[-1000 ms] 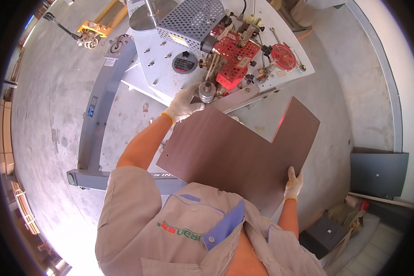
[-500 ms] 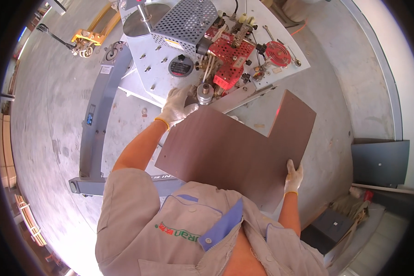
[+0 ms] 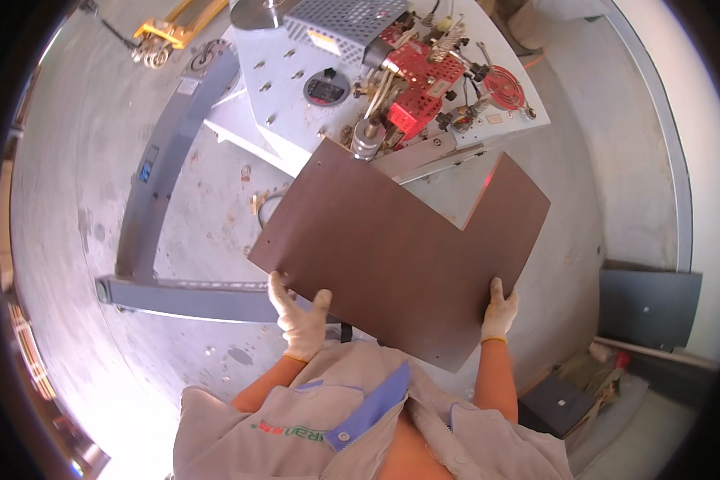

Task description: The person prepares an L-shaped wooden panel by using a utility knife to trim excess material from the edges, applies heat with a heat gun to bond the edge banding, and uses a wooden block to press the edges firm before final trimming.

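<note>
A brown wood-look panel (image 3: 376,232) with a corner notch cut out lies tilted in front of me. Its far left corner reaches the metal roller (image 3: 368,139) of a machine. My right hand (image 3: 499,314), in a white glove, grips the panel's near right edge with the thumb on top. At the near left edge is my left hand (image 3: 300,318), also gloved. Its thumb and forefinger are spread wide and their tips touch the panel's edge. The machine's grey table (image 3: 280,104) carries a red perforated guard (image 3: 424,76) right behind the roller.
A grey metal leg frame (image 3: 192,296) runs along the floor at left. Farther off stands a yellow pallet truck (image 3: 168,36). Dark panels (image 3: 648,304) lean by the wall at right, with another dark board (image 3: 560,402) below them.
My left hand has left the area beside the roller and come back to the panel's near left edge. The panel's left side has shifted, its corner now by the roller; my right hand keeps its grip.
</note>
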{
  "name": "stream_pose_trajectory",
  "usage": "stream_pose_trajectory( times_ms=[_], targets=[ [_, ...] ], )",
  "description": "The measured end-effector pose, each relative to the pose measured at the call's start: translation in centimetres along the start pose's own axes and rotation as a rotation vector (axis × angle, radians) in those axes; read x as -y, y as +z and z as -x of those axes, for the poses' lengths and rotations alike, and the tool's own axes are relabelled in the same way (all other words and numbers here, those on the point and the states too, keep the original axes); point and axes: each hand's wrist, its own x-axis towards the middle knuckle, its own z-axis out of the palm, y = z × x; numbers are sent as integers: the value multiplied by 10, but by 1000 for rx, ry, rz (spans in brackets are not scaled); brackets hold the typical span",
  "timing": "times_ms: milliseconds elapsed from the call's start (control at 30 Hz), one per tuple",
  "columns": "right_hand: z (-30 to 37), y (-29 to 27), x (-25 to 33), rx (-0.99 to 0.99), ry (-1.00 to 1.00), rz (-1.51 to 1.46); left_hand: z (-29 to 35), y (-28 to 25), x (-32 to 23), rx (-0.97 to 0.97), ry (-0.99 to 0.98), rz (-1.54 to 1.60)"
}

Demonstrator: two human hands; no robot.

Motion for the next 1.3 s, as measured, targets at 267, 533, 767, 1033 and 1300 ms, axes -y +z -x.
stream_pose_trajectory(
  times_ms=[267,533,767,1033,1300],
  targets=[
    [-36,-6,19,0,-136,438,48,54,-31,3,-542,-79],
    [-207,31,56,-10,-874,809,29,89,-16,-170,-414,422],
    [-194,45,58,32,-842,787,22,83,-8,-240,-386,525],
    [-166,46,53,76,-1030,722,-2,64,3,-205,-352,572],
    [-150,48,67,207,-1275,640,-28,42,7,-181,-314,591]
  ],
)
